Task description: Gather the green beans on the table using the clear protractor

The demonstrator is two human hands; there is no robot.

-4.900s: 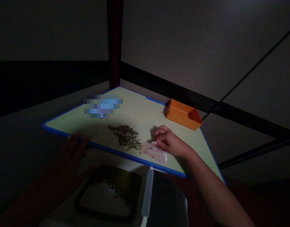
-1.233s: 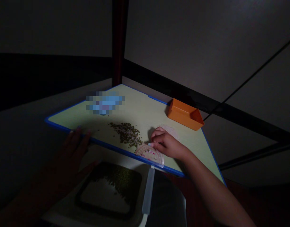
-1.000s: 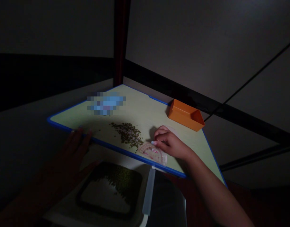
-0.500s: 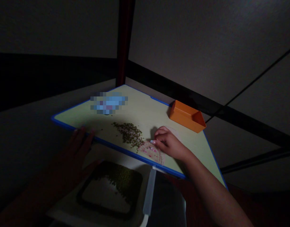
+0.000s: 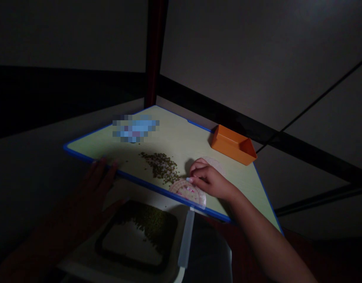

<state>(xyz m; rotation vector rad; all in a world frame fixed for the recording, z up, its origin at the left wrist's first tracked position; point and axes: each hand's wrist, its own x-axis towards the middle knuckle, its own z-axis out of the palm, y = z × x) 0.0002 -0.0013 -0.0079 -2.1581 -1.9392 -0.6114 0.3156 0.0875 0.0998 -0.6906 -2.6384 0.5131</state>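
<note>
The fingers of your right hand (image 5: 211, 180) are curled in, the thumb stretched along them so that its pale nail lies at the curved edge of the protractor (image 5: 187, 193); whether you are pinching it or only pressing on it, I cannot tell. The protractor is clear with pink marks, near the board's front edge, its lower corner reaching over the blue rim. Your left hand (image 5: 91, 190) is deep in shadow, fingers apart, their tips at the front rim of the board (image 5: 181, 137) and the thumb pointing toward the tub (image 5: 130, 245). Just left of the protractor, the grains (image 5: 161, 167) lie in a loose, dark patch, thickest in the middle, with a few strays toward your left fingertips. Beyond your right knuckles a pale curved patch (image 5: 214, 163) shows, too faint to name. Below the board's front edge sits the tub, with more green grains banked along its far and right sides, pale floor showing at the near left, and a grey clip (image 5: 185, 239) on its right side. Farther out, the orange tray (image 5: 232, 151) stands at the board's far right, and a pixelated blue thing (image 5: 136, 129) lies at the far left.
</note>
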